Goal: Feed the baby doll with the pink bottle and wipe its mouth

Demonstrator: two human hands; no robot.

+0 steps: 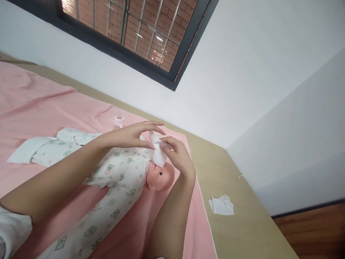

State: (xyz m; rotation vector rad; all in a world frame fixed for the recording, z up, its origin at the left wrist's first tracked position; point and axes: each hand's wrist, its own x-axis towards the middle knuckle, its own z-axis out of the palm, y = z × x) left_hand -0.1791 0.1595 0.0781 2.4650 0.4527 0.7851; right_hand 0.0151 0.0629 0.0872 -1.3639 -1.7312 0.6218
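Note:
A baby doll (160, 177) lies on its back in white pyjamas (118, 167) printed with green bears, its head toward the right. Over its mouth area hangs a white tissue (159, 155), which my right hand (179, 154) pinches between thumb and fingers. My left hand (134, 135) is just left of the tissue, thumb and fingers spread apart around its upper part; whether the thumb tip touches it I cannot tell. Beyond my left wrist stands a baby bottle (119, 120) with a pink collar, partly hidden.
A pink blanket (54, 100) lies under the doll on a tan tabletop (215, 165). To the right, a crumpled white tissue (222, 205) rests on the bare tan surface. White walls and a dark-framed barred window (151, 61) border the far side.

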